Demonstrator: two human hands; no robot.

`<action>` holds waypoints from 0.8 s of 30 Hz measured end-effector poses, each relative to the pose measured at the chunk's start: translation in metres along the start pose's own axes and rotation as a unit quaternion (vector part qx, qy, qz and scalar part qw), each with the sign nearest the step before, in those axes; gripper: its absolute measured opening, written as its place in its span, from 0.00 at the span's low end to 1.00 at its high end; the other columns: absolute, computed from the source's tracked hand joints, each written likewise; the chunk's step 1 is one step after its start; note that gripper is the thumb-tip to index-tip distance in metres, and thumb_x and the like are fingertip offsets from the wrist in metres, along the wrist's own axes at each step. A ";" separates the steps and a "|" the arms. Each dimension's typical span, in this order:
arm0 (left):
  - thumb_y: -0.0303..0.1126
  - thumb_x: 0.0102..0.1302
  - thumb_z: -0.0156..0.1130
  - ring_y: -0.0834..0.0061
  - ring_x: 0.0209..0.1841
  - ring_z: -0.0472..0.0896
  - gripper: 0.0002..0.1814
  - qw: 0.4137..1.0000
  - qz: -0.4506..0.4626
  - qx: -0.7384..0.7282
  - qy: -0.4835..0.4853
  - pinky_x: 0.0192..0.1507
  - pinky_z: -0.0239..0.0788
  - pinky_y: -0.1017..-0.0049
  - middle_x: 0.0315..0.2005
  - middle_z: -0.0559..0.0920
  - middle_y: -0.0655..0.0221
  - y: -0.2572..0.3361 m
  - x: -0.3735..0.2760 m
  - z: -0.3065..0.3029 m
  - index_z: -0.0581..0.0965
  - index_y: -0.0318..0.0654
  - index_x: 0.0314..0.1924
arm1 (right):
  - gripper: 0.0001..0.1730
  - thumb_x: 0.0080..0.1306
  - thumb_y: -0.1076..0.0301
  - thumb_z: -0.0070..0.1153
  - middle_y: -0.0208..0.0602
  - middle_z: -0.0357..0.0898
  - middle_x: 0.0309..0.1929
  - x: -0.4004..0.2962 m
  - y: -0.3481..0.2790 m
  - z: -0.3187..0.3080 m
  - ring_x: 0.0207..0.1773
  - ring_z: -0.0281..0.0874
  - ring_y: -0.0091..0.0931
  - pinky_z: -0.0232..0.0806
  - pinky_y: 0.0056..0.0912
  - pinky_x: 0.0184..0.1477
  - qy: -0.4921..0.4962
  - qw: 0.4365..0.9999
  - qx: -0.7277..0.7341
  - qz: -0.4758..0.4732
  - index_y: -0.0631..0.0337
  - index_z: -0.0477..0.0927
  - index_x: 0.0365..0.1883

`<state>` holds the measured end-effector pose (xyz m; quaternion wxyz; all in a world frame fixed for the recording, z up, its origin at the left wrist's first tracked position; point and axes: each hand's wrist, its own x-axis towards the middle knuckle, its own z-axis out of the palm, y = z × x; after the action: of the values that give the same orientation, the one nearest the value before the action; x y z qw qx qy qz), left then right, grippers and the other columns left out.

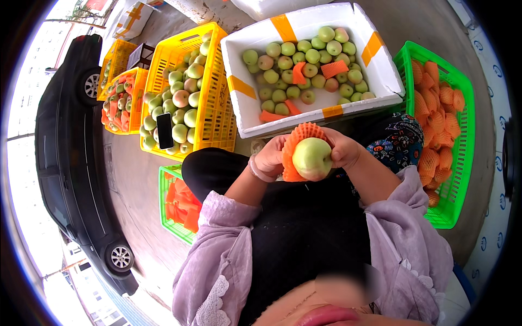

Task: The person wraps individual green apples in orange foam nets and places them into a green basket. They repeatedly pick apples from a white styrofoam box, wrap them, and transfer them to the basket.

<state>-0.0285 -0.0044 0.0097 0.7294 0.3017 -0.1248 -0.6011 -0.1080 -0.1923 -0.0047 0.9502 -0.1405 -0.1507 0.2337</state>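
My left hand (270, 156) grips an orange foam net sleeve (290, 161), which is spread open around one side of a pale green apple (313, 159). My right hand (344, 147) holds that apple from the right, with the thumb near its stem hollow. Both are above my lap. Just beyond them stands a white foam box (281, 127) of loose green apples, some blushed pink, with several orange foam pieces (335, 69) among them. To the right, a green crate (464, 175) contains many net-wrapped fruits (436, 126).
A yellow crate (216, 118) full of apples stands left of the box, a black phone (164, 131) lying on its fruit. Nearer my left knee, a green crate (162, 199) contains flat orange foam sleeves (182, 203). More yellow crates (141, 104) and a black car (73, 163) are farther left.
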 end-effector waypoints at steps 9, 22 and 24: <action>0.13 0.53 0.61 0.78 0.31 0.76 0.09 0.777 0.318 0.387 0.382 0.34 0.71 0.79 0.29 0.78 0.70 0.002 0.007 -0.004 0.73 0.36 0.30 | 0.39 0.52 0.78 0.68 0.32 0.69 0.54 0.014 -0.002 0.008 0.55 0.72 0.23 0.68 0.29 0.57 0.271 0.921 -0.264 -0.088 0.56 0.63 0.60; 0.30 0.51 0.70 0.54 0.48 0.73 0.31 0.564 0.289 0.755 0.171 0.47 0.72 0.66 0.48 0.69 0.52 -0.006 0.017 0.047 0.71 0.31 0.56 | 0.31 0.66 0.71 0.50 0.38 0.66 0.61 0.003 -0.012 0.016 0.60 0.70 0.28 0.69 0.31 0.57 0.229 0.955 -0.064 -0.180 0.53 0.57 0.67; 0.29 0.51 0.70 0.52 0.50 0.71 0.31 0.553 0.270 0.772 0.161 0.50 0.69 0.63 0.48 0.70 0.51 -0.009 0.014 0.044 0.71 0.30 0.56 | 0.33 0.70 0.60 0.53 0.38 0.67 0.63 0.003 0.000 0.000 0.63 0.68 0.29 0.65 0.36 0.62 0.238 0.943 -0.149 -0.178 0.52 0.56 0.69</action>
<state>-0.0561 -0.0317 0.0369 0.3526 0.7928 -0.4970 0.0095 -0.1056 -0.1912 -0.0043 0.9525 -0.3034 0.0246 -0.0043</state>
